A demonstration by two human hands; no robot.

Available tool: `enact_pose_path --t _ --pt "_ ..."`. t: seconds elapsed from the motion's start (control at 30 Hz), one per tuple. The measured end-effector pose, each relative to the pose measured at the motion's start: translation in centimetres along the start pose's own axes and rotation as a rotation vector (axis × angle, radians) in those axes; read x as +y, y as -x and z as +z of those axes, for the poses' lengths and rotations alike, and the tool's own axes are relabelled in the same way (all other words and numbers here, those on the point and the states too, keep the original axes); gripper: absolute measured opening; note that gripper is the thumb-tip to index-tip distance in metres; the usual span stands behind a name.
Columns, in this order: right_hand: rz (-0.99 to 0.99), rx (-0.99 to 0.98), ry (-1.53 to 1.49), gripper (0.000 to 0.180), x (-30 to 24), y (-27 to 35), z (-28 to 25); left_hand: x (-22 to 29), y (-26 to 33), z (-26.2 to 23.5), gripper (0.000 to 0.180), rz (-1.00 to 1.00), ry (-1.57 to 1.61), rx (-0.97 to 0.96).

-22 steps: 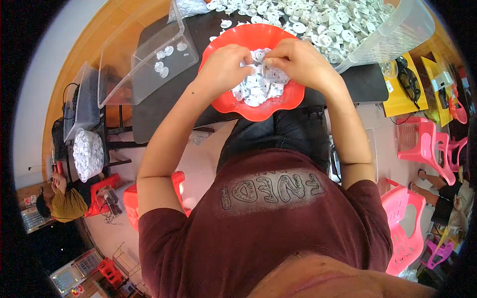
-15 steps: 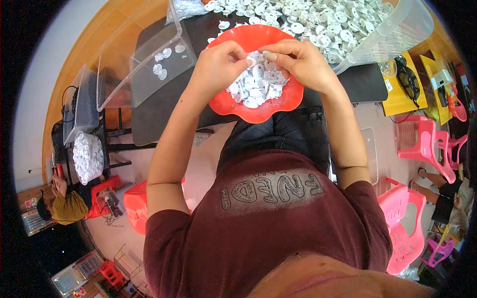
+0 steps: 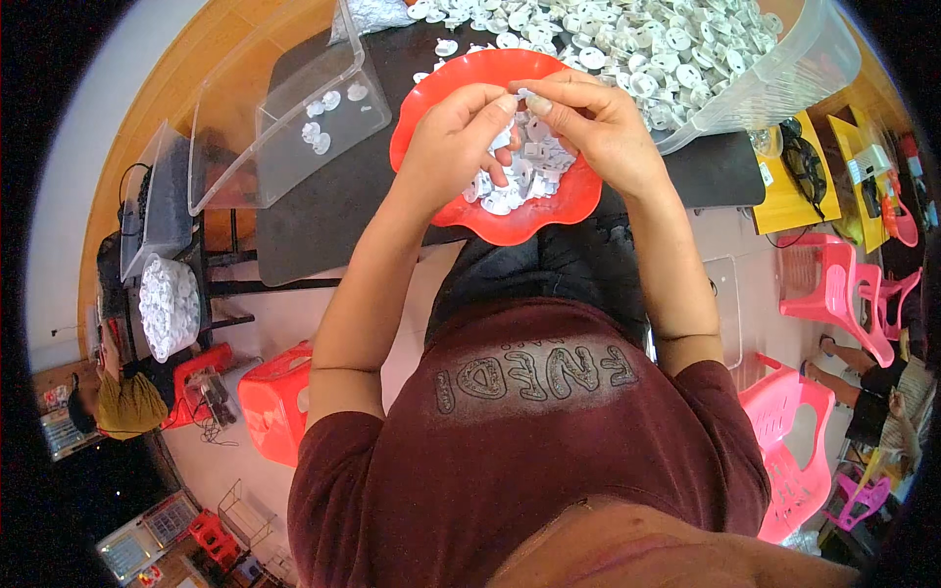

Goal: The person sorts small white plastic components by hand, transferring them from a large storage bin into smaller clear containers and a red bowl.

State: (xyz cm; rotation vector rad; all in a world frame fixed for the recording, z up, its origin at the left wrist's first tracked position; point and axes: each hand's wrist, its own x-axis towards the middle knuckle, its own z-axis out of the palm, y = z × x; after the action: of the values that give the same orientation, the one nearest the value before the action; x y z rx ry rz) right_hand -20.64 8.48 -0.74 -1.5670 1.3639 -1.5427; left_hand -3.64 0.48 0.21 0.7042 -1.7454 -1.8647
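Note:
A red bowl with a wavy rim point(image 3: 510, 227) sits at the table's near edge, heaped with small white plastic parts point(image 3: 534, 176). Over its far half, my left hand point(image 3: 463, 137) and my right hand point(image 3: 600, 122) meet fingertip to fingertip. Between them is a small white plastic part point(image 3: 522, 95), pinched by thumb and forefinger on both sides and mostly covered. My left hand's other fingers curl loosely above the heap. Beyond the bowl, a large pile of white disc-shaped parts point(image 3: 637, 59) covers the far right of the table.
A clear plastic bin point(image 3: 274, 186) lies at the left with several white discs in it. Another translucent bin point(image 3: 774, 83) leans at the right beside the pile. The dark table point(image 3: 314, 235) ends before my lap. Pink chairs point(image 3: 828, 304) stand at the right, a red stool point(image 3: 274, 402) at the left.
My left hand has shifted slightly right and turned, its lower fingers now showing. My hands still meet over the bowl, with a small white part now visible between the fingertips.

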Motion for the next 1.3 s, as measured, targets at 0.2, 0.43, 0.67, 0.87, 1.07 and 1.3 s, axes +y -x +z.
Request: enact_pose_path --t 0.2,0.43,0.67,0.87,1.07,1.3 --pt "0.091 0.003 -0.007 0.02 -0.4 0.1 -0.1 -0.1 0.4 0.6 0.021 0.069 -0.059 0.06" --pt "-0.013 0.229 0.225 0.017 -0.3 0.1 0.0 0.0 0.8 0.7 0.02 0.074 -0.078 0.135" --pt "-0.025 0.227 0.23 0.016 -1.6 0.6 1.3 0.3 1.1 1.5 0.015 0.411 -0.629 0.281" --pt "0.07 0.157 0.09 0.018 -1.3 0.5 1.0 0.4 1.3 1.2 0.016 0.525 -0.74 0.251" --pt "0.182 0.135 -0.059 0.017 -0.9 0.3 0.5 -0.4 1.2 0.9 0.02 0.353 -0.575 0.202" --pt "0.189 0.104 -0.281 0.014 -1.2 0.2 0.1 -0.4 0.5 -0.2 0.027 0.021 0.057 0.069"
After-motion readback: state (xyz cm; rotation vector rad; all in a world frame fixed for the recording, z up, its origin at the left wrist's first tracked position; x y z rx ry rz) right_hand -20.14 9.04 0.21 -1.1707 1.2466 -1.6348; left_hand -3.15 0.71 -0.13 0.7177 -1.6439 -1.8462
